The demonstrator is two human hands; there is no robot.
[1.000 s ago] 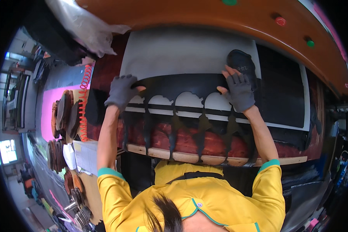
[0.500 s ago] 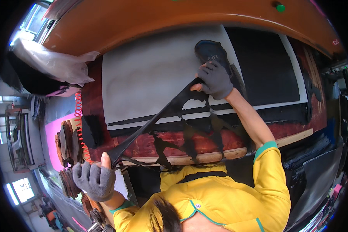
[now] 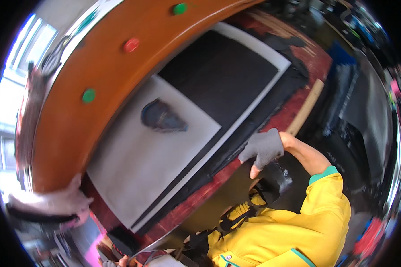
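Red button [image 3: 131, 45] on orange beam [image 3: 67, 133]

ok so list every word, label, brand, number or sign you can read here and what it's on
None can be read in this view.
Orange machine front: a small mark beside the topmost green button, too small to read.
Dark shaped piece on the pale sheet: blurred, no writing can be made out.
Pale marks below the gloved right hand: too blurred to tell whether they are writing.
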